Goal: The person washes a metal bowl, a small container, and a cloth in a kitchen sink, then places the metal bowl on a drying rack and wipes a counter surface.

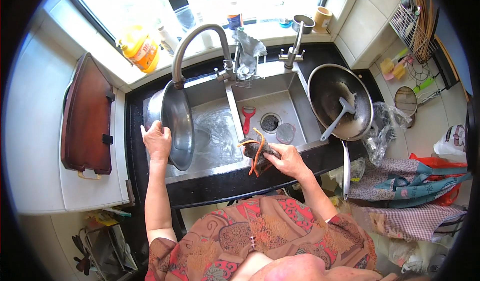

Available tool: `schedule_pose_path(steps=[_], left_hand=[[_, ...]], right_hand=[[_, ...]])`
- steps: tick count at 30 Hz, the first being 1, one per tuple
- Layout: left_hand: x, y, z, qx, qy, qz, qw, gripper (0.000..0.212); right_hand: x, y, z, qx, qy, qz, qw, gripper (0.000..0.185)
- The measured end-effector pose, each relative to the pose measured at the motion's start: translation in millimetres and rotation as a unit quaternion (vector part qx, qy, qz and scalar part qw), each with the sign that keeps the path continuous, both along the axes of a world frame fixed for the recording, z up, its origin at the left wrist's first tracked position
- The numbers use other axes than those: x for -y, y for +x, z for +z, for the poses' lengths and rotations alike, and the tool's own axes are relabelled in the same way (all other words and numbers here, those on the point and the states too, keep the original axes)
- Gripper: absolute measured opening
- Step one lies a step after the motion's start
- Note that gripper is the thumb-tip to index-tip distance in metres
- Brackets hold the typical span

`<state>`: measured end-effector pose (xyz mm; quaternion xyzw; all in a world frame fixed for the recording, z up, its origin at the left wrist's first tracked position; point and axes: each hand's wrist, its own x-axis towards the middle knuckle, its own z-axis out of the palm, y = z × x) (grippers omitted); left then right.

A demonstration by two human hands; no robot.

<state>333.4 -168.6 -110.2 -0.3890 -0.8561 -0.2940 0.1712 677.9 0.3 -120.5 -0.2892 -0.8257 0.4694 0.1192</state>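
My left hand (156, 142) grips the rim of a stainless steel basin (177, 125), which is tipped on its side over the left sink bowl (221, 106). Water covers the bottom of that bowl. In my right hand (288, 161) is a dark grey cloth (255, 151) with orange edging, bunched up above the front rim of the right sink bowl (270, 93). A red peeler (247, 119) lies in the right bowl, to the left of the drain (270, 123). Beside the drain rests a round, greyish translucent disc (285, 133).
A curved faucet (200, 31) arches over the basin. A wok (337, 89) with a grey spatula (340, 117) stands right of the sink, its handle jutting past the counter edge. A wire caddy (249, 65) sits behind the bowls. A brown cutting board (88, 119) leans at left.
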Motion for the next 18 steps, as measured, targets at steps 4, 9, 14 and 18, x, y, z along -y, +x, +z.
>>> schedule_pose_path(steps=[4,9,14,18], left_hand=[[6,0,2,-0.017,0.039,0.015,0.999,0.021],[26,-19,-31,0.101,0.188,0.048,0.976,0.026],[32,-27,-78,0.152,0.217,0.12,0.957,0.025],[47,-52,-145,0.241,0.292,0.166,0.911,0.025]], right_hand=[[2,-9,1,-0.02,-0.002,0.028,0.999,0.03],[8,-15,23,0.005,0.011,0.032,0.999,0.028],[12,-16,15,-0.019,0.025,0.026,0.999,0.024],[18,-22,25,-0.024,0.025,0.031,0.999,0.022]])
